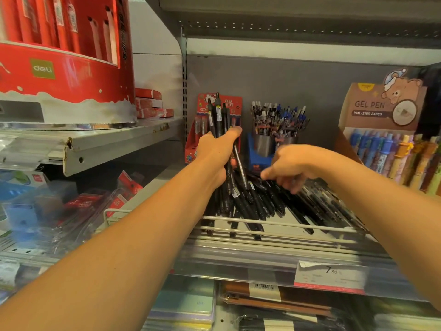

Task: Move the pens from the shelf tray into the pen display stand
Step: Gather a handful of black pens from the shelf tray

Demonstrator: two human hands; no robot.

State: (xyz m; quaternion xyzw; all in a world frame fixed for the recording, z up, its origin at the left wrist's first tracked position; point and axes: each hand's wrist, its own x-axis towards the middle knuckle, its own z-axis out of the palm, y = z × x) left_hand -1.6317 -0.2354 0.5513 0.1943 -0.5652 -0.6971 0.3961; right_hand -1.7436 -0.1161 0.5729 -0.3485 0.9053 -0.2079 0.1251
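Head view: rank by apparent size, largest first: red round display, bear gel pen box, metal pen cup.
1. Red round display, though nearest the camera, so partly inflated.
2. Bear gel pen box.
3. Metal pen cup.

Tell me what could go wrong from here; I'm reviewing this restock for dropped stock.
The left hand grips a splayed bundle of black pens; one hangs lower and could slip out. The right hand reaches into the loose pile of pens, which might roll through the wire tray front. The bundle may knock the red display stand behind it.
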